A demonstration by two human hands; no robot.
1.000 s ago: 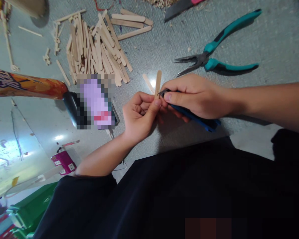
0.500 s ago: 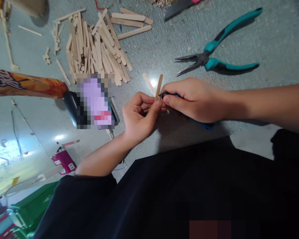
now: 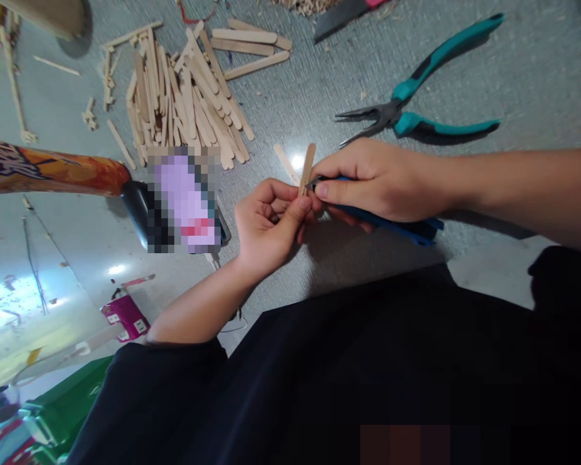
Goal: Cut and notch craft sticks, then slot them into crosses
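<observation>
My left hand (image 3: 274,223) is closed, pinching a wooden craft stick (image 3: 308,161) between thumb and fingers. The stick points up and away, its lower end hidden by my fingertips. Closed around a pair of blue-handled cutting pliers (image 3: 392,223) is my right hand (image 3: 368,184). The pliers' dark metal tip meets the stick's right edge just above my left thumb; whether the jaws are closed on the wood I cannot make out. Just behind, another pale craft stick (image 3: 285,159) slants to the left. My right palm covers much of the pliers.
Beyond my hands lies a heap of craft sticks (image 3: 188,103). Teal-handled long-nose pliers (image 3: 392,115) rest open at the right. On the left are a phone (image 3: 186,203), partly pixelated, and an orange can (image 3: 53,166). A dark blade (image 3: 339,20) lies at the far edge.
My right hand has turned slightly, and more of the blue handles shows below it. The pliers' tip stays by the stick in my left hand. The whole view has shifted a little.
</observation>
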